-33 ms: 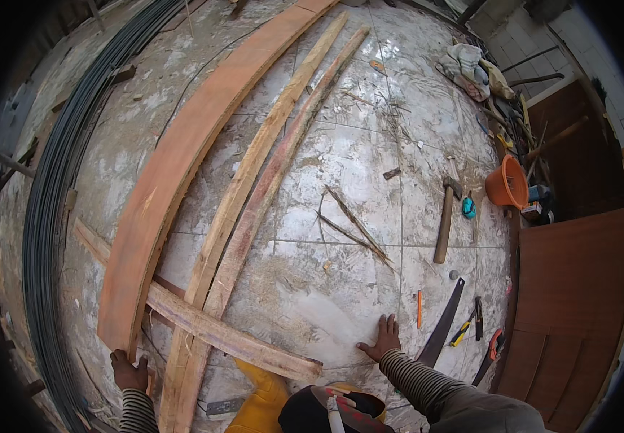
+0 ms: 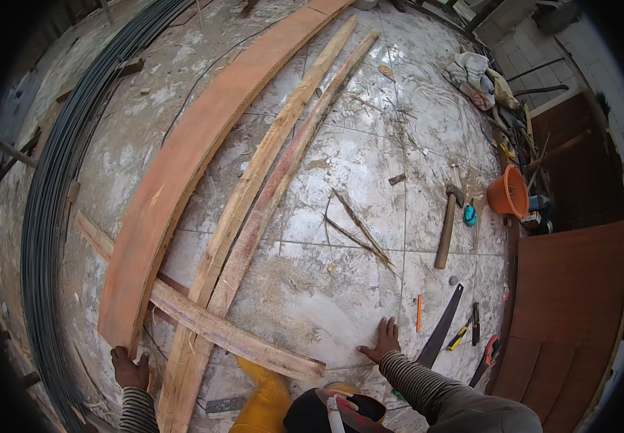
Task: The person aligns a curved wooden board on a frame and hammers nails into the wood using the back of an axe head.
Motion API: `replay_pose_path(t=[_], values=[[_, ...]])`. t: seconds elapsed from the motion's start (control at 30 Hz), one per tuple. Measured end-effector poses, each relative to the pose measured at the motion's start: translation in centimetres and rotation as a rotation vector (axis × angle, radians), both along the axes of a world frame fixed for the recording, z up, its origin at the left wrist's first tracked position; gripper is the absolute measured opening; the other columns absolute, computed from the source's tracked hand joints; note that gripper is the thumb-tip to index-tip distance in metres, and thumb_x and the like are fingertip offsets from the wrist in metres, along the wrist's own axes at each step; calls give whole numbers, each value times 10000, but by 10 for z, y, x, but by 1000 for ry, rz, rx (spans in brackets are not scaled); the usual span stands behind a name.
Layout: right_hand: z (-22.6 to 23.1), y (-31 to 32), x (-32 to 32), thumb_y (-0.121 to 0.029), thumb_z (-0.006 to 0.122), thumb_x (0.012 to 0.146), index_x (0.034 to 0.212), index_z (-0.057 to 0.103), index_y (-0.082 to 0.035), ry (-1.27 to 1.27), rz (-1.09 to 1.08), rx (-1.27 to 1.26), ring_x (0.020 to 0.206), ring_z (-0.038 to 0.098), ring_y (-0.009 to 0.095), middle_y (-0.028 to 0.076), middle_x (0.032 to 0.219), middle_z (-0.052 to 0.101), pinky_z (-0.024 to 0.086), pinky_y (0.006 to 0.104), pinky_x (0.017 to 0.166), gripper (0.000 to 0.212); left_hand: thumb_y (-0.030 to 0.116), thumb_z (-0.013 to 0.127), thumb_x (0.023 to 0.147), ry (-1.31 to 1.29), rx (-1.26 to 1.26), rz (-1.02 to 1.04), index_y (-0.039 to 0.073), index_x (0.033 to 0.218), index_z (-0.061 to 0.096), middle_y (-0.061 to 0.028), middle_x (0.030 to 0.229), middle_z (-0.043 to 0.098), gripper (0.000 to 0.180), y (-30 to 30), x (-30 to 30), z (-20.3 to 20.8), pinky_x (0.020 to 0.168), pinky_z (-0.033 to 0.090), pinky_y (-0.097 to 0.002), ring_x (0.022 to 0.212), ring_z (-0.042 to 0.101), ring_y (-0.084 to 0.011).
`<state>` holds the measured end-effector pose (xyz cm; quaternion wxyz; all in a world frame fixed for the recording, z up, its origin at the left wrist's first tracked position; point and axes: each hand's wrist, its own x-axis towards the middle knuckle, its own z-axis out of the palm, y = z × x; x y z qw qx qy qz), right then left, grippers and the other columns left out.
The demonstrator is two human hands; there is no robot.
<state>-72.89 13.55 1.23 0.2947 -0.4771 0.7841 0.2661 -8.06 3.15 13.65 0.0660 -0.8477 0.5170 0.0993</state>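
At the near end of a long reddish-brown board (image 2: pixel 164 191), my left hand (image 2: pixel 131 368) has its fingers closed on the end edge. The board runs away from me across a shorter crosswise timber (image 2: pixel 233 335). Two long narrow timbers, one pale (image 2: pixel 269 155) and one reddish (image 2: pixel 283 169), lie beside it, their near ends at the crosspiece. My right hand (image 2: pixel 382 342) rests on the dusty tiled floor (image 2: pixel 334 281), fingers spread and holding nothing. Right of it lie a hand saw (image 2: pixel 442 328) and an orange pencil-like stick (image 2: pixel 419 313).
A hammer (image 2: pixel 446 224), a teal tape measure (image 2: pixel 470 214), a yellow-and-black cutter (image 2: pixel 460 336) and a red-handled tool (image 2: pixel 489 353) lie rightward. Beyond stand an orange bucket (image 2: pixel 508 193) and brown panels (image 2: pixel 564 303). Dark rods (image 2: pixel 52 195) run along the left. My yellow boot (image 2: pixel 263 400) is near the crosspiece.
The view has shifted slightly, so the far things sit a little lower and further right. Both hands keep their places, the left on the board and the right on the floor.
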Motion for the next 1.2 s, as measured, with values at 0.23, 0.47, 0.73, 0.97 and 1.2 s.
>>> replay_pose_path(t=[0.23, 0.47, 0.73, 0.97, 1.2], values=[[65, -62, -21, -653, 751, 823, 1493, 499, -43, -252, -137, 111, 1410, 483, 384, 251, 1504, 505, 389, 462, 1177, 941, 234, 828, 786, 221, 41, 157, 69, 1225, 510, -187, 1188, 559, 567, -3, 13, 15, 928, 517, -536, 1129, 599, -430], [299, -137, 0, -465, 723, 930, 1305, 628, -53, -462, -263, -16, 1050, 717, 291, 183, 1079, 745, 560, 408, 937, 565, 304, 746, 901, 390, 349, 384, 16, 1349, 544, -226, 1320, 581, 570, -18, 27, 18, 1037, 482, -494, 1232, 578, -413], [330, -111, -156, -374, 700, 978, 1120, 676, 0, -297, -605, -200, 771, 637, 146, 86, 885, 690, 546, 330, 733, 401, 308, 766, 912, 678, 237, 422, 0, 1290, 616, -168, 1275, 622, 511, -21, -99, 48, 990, 504, -413, 1152, 619, -284], [181, -198, -250, -251, 721, 972, 1072, 685, -3, -245, -539, -269, 757, 654, 131, 86, 900, 720, 543, 312, 723, 270, 228, 697, 979, 961, 329, 633, 8, 1287, 621, -102, 1078, 680, 386, -49, -277, 68, 888, 525, -345, 981, 646, -200], [18, -436, -289, -231, 707, 931, 1124, 700, -22, -322, -371, -462, 1008, 694, 353, 195, 1094, 714, 545, 438, 912, 285, 357, 658, 1011, 1065, 444, 720, 35, 1323, 583, -43, 1101, 649, 455, -158, -509, 65, 864, 511, -333, 1018, 635, -156]])
